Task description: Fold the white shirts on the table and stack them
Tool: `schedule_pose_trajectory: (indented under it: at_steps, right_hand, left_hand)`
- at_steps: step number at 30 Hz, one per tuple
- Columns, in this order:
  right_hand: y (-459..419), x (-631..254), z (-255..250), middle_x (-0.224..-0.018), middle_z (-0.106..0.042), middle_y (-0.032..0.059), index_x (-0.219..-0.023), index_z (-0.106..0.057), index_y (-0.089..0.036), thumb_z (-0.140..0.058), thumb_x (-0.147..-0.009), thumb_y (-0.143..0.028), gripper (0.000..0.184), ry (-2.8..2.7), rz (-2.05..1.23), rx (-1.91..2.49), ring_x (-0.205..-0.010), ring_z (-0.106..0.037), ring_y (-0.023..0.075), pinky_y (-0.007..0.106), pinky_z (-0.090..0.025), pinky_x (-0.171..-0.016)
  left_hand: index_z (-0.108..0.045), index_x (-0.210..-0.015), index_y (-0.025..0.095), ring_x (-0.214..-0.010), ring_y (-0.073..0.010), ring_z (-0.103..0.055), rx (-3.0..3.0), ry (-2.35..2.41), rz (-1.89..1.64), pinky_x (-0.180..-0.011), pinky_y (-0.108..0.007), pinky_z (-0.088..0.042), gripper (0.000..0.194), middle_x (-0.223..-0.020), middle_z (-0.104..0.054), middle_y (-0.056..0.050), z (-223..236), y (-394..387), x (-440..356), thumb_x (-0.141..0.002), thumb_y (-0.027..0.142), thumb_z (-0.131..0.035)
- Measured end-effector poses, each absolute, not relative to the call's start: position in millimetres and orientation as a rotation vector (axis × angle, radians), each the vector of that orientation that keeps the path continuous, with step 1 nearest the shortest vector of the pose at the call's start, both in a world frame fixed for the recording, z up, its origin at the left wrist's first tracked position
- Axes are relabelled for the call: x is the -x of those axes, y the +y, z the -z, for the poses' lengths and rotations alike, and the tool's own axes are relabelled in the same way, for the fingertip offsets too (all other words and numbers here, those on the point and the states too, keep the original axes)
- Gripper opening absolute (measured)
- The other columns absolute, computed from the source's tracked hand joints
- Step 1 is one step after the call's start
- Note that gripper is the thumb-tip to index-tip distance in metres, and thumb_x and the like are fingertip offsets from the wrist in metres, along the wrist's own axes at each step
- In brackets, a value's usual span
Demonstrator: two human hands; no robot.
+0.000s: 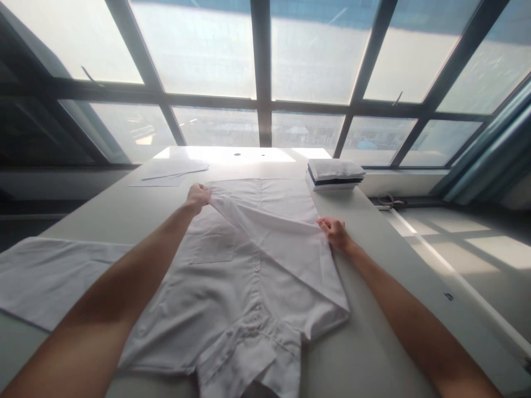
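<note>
A white button-up shirt (224,287) lies front up on the white table, its collar (249,359) towards me and its buttons running up the middle. A chest pocket shows left of the buttons. My left hand (199,197) is closed on the shirt's cloth near the far left side. At the right edge, my right hand (333,232) pinches the cloth too. Between the two hands a layer of the shirt is raised and pulled into slanting folds. White cloth (62,271) spreads to the left, partly behind my left forearm; I cannot tell whether it belongs to this shirt.
A stack of folded clothes (335,174), white with a dark layer, stands at the table's far right. White sheets (174,171) lie at the far left of the table (385,331). Large windows (215,50) rise beyond, with a blue-grey curtain (489,149) at right.
</note>
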State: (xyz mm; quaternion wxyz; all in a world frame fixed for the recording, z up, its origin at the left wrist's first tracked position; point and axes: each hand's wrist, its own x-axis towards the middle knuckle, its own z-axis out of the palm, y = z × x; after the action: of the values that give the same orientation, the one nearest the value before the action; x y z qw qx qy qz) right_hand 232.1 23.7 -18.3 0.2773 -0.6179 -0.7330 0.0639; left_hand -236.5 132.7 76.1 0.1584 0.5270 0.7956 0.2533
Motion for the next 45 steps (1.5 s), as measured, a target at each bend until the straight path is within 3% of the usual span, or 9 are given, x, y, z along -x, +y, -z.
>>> schedule_pose_trajectory:
  at_steps: [5, 7, 11, 15, 20, 25, 32, 36, 45]
  right_hand:
    - [22, -231, 13, -0.078, -0.073, 0.0027, -0.097, -0.076, -0.025, -0.05, -0.099, -0.037, 0.029, -1.953, -0.353, 1.648, -0.084, -0.066, 0.0221, 0.038, -0.037, -0.097]
    - [21, -230, 11, -0.075, -0.071, 0.0017, -0.098, -0.077, -0.025, -0.051, -0.098, -0.038, 0.029, -1.961, -0.354, 1.661, -0.084, -0.065, 0.0214, 0.038, -0.035, -0.096]
    - [19, -229, 7, -0.076, -0.073, 0.0015, -0.103, -0.077, -0.023, -0.052, -0.098, -0.038, 0.029, -1.984, -0.337, 1.681, -0.085, -0.066, 0.0207, 0.036, -0.034, -0.094]
    - [17, -231, 5, -0.086, -0.077, 0.0042, -0.107, -0.077, -0.023, -0.049, -0.101, -0.036, 0.031, -2.0, -0.301, 1.688, -0.09, -0.067, 0.0217, 0.036, -0.034, -0.096]
    - [18, -237, 3, -0.103, -0.079, 0.0078, -0.115, -0.075, -0.023, -0.05, -0.102, -0.033, 0.03, -2.113, -0.25, 1.625, -0.104, -0.065, 0.0245, 0.039, -0.032, -0.103]
    - [19, -243, 1, -0.106, -0.078, 0.0083, -0.116, -0.074, -0.022, -0.049, -0.102, -0.028, 0.029, -2.18, -0.202, 1.552, -0.108, -0.062, 0.0254, 0.042, -0.031, -0.104]
    - [7, -231, -14, -0.123, -0.07, 0.0166, -0.119, -0.073, -0.014, -0.038, -0.099, -0.012, 0.041, -1.946, 0.065, 1.754, -0.119, -0.057, 0.0298, 0.043, -0.035, -0.106]
    - [-12, -182, -9, -0.141, -0.062, 0.0164, -0.141, -0.06, -0.01, -0.03, -0.103, -0.02, 0.05, -1.965, -0.058, 1.609, -0.132, -0.052, 0.0263, 0.038, -0.036, -0.113]
    - [-38, -181, 21, -0.167, -0.03, 0.0153, -0.16, -0.038, -0.012, -0.027, -0.108, -0.044, 0.062, -2.139, -0.2, 1.841, -0.157, -0.023, 0.0285, 0.052, -0.014, -0.127]
  left_hand:
    - [-0.048, -0.139, 0.0, -0.118, -0.0322, -0.06, -1.712, 2.333, -0.66, -0.098, -0.05, -0.051, 0.052, -0.128, -0.063, -0.022, -78, 107, 229, -0.095, 0.019, -0.068]
    - [-0.045, -0.144, 0.004, -0.131, -0.0393, -0.051, -1.921, 2.288, -0.665, -0.106, -0.055, -0.044, 0.057, -0.138, -0.057, -0.024, -80, 88, 207, -0.093, 0.018, -0.067]
    - [-0.06, -0.134, 0.026, -0.12, -0.0245, -0.061, -2.538, 1.603, -0.563, -0.106, -0.036, -0.046, 0.038, -0.127, -0.066, -0.006, -76, 12, 115, -0.096, 0.024, -0.065]
    - [-0.063, -0.12, 0.025, -0.098, -0.0244, -0.064, -2.943, 0.625, -0.419, -0.086, -0.037, -0.053, 0.029, -0.111, -0.067, -0.006, -57, -84, 12, -0.095, 0.038, -0.069]
    - [-0.063, -0.096, 0.019, -0.085, -0.0225, -0.059, -3.085, 0.431, -0.287, -0.07, -0.035, -0.051, 0.003, -0.099, -0.064, -0.009, -28, -123, -42, -0.096, 0.019, -0.06]
    - [-0.063, -0.086, 0.019, -0.081, -0.0182, -0.059, -3.002, 0.219, -0.392, -0.078, -0.03, -0.05, 0.023, -0.091, -0.065, -0.008, -15, -108, -37, -0.103, 0.017, -0.049]
    - [-0.068, -0.121, 0.02, -0.114, -0.0223, -0.065, -2.758, 0.796, -0.634, -0.103, -0.039, -0.049, 0.028, -0.122, -0.071, -0.011, -14, -76, -27, -0.105, 0.025, -0.045]
    - [-0.047, -0.152, 0.019, -0.151, -0.0349, -0.035, -2.784, 1.188, -0.453, -0.12, -0.063, -0.027, 0.052, -0.158, -0.046, -0.018, 1, -50, -17, -0.1, 0.027, -0.047]
    - [-0.032, -0.162, 0.027, -0.158, -0.0315, -0.019, -2.721, 1.192, -0.225, -0.124, -0.064, -0.018, 0.058, -0.169, -0.028, -0.009, 9, -32, -6, -0.108, 0.045, -0.029]
